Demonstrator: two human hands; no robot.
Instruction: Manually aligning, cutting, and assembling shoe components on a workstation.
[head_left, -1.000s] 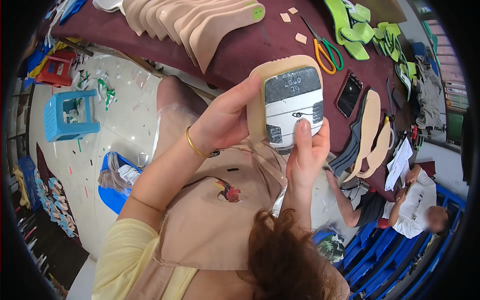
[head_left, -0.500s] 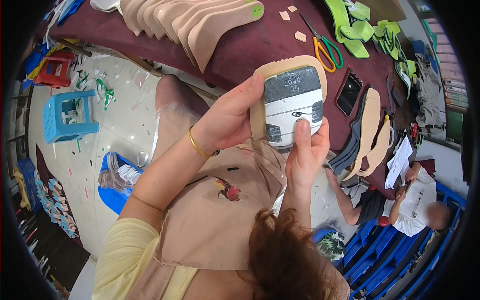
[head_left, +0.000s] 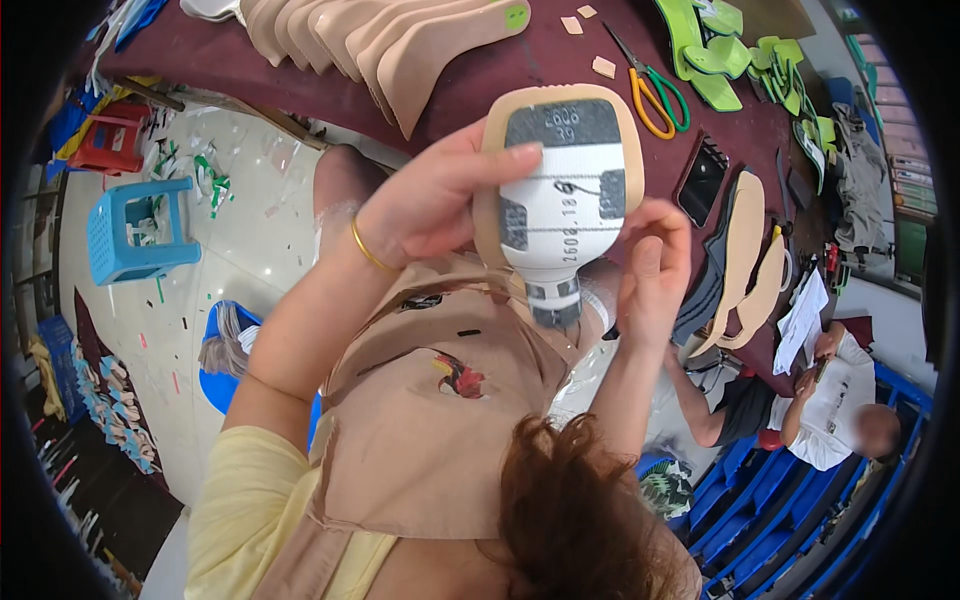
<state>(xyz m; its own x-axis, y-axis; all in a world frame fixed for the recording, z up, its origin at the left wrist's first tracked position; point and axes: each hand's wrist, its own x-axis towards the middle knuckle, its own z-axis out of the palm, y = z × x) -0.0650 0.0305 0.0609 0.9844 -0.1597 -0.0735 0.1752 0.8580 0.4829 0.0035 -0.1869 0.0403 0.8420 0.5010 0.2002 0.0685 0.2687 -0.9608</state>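
Head view: left hand (head_left: 425, 200) grasps shoe last (head_left: 560, 225); right hand (head_left: 655, 275), I can't tell; scissors (head_left: 637, 73) beyond, hair (head_left: 570, 505) blocking apron (head_left: 420, 450).

Left of the left hand (head_left: 425, 195), a blue stool (head_left: 118, 235) stands on glossy pale floor (head_left: 265, 225); a maroon tabletop (head_left: 470, 85) spreads beyond the hand.

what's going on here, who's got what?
A person is holding a beige-rimmed shoe-sole piece in the left hand, thumb across its black-and-white face. The right hand is at the piece's right edge, fingers curled; whether it touches isn't clear. On the dark red table ahead are a row of beige sole pieces, scissors and a phone. Another person sits off to the right.
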